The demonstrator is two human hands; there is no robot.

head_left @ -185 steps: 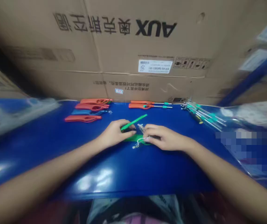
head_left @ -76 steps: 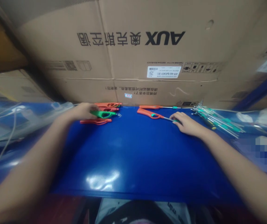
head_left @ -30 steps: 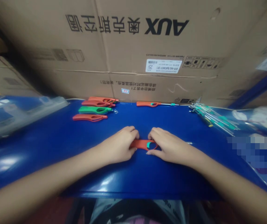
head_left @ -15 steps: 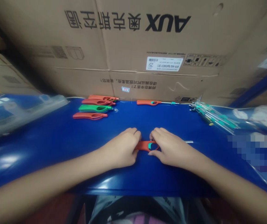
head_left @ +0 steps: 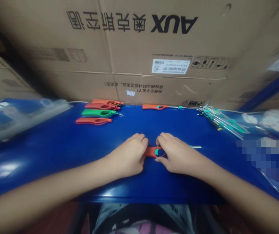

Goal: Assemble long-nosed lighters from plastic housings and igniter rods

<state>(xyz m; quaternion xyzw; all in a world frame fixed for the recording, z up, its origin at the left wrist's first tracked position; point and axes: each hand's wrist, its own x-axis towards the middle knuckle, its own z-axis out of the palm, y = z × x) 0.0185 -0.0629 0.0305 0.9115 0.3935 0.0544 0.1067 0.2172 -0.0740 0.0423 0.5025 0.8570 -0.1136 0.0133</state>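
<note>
Between my hands lies an orange long-nosed lighter (head_left: 151, 151) with a green trigger, its metal tube pointing right. My left hand (head_left: 133, 154) is closed round the handle end and hides it. Gripping the lighter near the trigger loop, my right hand (head_left: 174, 152) covers the base of the tube, whose tip shows past the wrist. Farther back lies another orange lighter (head_left: 151, 106) with its tube and green trigger fitted. Back left are several orange handle shells (head_left: 93, 121) and a green handle shell (head_left: 95, 113), all without tubes.
Metal rods with green parts (head_left: 224, 120) are heaped at the back right, with a dark, yellow-ended tool handle (head_left: 216, 125) among them. A large cardboard box (head_left: 134, 45) stands behind the blue table (head_left: 56, 152). Clear plastic bags (head_left: 32, 117) lie at the left.
Both hands keep their hold on the lighter with barely any movement. Slightly more of the tube, with a bit of green, shows beyond my right hand. The view has shifted a little.
</note>
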